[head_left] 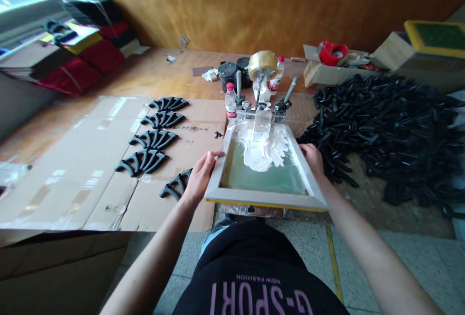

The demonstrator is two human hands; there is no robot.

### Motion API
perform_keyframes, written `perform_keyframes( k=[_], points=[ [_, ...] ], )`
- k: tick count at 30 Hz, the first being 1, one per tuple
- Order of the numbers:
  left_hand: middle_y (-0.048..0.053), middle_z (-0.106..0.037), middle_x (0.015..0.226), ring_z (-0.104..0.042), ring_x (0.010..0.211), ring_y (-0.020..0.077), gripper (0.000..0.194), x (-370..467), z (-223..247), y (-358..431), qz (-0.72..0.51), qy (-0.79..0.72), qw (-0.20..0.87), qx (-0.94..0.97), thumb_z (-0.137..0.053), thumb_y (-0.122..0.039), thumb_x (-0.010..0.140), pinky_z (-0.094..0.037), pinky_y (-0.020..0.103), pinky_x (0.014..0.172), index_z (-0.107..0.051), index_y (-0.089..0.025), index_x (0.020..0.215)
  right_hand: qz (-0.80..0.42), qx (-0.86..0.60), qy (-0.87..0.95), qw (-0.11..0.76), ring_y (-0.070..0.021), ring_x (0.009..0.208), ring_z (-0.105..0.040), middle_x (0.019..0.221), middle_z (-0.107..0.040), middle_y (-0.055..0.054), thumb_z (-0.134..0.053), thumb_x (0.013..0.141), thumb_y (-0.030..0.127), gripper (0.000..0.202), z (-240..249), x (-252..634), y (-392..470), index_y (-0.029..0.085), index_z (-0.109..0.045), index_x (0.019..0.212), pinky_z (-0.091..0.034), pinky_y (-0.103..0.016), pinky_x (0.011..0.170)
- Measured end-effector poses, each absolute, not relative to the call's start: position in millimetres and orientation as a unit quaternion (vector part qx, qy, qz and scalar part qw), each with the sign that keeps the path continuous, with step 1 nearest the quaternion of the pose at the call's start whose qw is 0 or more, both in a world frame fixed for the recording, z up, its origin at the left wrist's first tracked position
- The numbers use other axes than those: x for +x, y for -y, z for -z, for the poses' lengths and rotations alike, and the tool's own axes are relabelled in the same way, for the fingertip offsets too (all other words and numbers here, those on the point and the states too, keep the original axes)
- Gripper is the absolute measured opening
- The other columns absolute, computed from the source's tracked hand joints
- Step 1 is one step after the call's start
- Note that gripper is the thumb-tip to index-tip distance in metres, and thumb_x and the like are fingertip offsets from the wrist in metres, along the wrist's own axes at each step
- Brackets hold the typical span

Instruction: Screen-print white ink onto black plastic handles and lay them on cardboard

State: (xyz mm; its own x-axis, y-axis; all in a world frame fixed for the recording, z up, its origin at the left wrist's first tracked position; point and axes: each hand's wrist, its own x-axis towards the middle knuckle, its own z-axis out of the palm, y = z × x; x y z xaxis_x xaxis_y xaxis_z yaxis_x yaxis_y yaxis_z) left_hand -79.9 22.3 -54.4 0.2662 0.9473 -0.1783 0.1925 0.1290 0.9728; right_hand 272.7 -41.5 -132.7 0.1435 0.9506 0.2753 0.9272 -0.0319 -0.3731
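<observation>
Both hands grip a flat, pale grey frame (265,198) at the near edge of the wooden bench (163,70): the left hand (199,177) curls on its nine o'clock side, the right hand (312,157) on its three o'clock. Inside is a smooth green sheet (236,177), smeared toward twelve o'clock with thick, ridged white paste (262,154). Curved black handles (146,158) fan across brown cardboard (83,160) at ten o'clock; a glossy, tangled heap (385,131) lies at two o'clock.

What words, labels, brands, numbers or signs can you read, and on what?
"NEW FASHION": black fabric shirt, upside down.
"G-SPOR", then a cut-off letter: same shirt, upside down.
Handwriting on flat brown cardboard sheet: too blurred to read surely.
Labels on clear plastic red-capped bottles: too small to read.
</observation>
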Motion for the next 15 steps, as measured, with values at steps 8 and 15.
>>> perform_keyframes(
  k=[8,15],
  points=[
    [0.001,-0.068,0.075,-0.059,0.061,0.0157,0.073,-87.1,150.5,-13.9,-0.238,-0.576,0.548,0.558,-0.063,-0.053,0.077,-0.044,0.025,0.057,-0.048,-0.022,0.142,-0.006,-0.692,0.693,0.202,-0.0316,0.113,-0.053,0.123,-0.056,-0.017,-0.067,0.080,0.020,0.044,85.4,189.6,-40.9,0.014,-0.056,0.122,-0.045,-0.045,0.094],
    [0.003,-0.070,0.087,-0.063,0.074,0.0181,0.062,-93.0,165.4,-16.4,-0.218,-0.569,0.529,0.591,-0.055,-0.055,0.084,-0.047,0.026,0.065,-0.052,-0.025,0.138,-0.059,-0.534,0.839,0.084,-0.0207,0.088,-0.056,0.088,-0.064,-0.008,-0.048,0.088,0.006,0.020,97.8,179.3,17.9,0.017,-0.064,0.089,-0.042,-0.029,0.073]
  ],
)
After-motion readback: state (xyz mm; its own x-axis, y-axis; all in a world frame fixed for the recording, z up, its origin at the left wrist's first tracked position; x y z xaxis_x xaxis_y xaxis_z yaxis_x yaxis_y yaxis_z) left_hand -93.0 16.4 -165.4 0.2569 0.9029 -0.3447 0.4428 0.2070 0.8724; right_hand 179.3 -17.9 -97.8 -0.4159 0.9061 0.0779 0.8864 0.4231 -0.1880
